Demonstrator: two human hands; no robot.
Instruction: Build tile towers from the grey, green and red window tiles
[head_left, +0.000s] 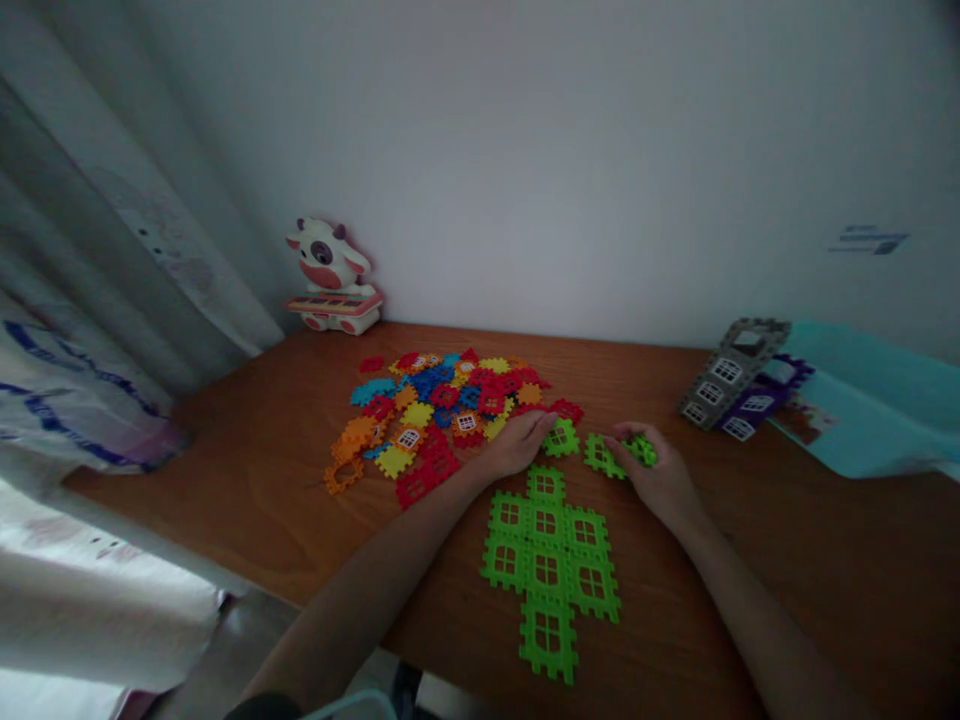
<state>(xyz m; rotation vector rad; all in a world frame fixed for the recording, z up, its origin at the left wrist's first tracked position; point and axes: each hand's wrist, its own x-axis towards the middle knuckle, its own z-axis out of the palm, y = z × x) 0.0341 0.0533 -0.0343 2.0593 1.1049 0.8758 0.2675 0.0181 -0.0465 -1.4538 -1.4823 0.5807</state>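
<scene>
A flat green cross of joined window tiles (550, 558) lies on the wooden table (247, 480) in front of me. My left hand (519, 443) rests palm down with its fingers stretched onto a loose green tile (562, 438), just right of a pile of coloured tiles (439, 412). My right hand (654, 477) curls its fingers round a small green tile (642, 449), with another green tile (602, 455) lying beside it on the table.
A cow-shaped toy keyboard (332, 277) stands at the back left by the wall. A grey and purple tile structure (733, 382) lies at the back right beside a teal box (870, 400). A curtain (90, 330) hangs at the left edge.
</scene>
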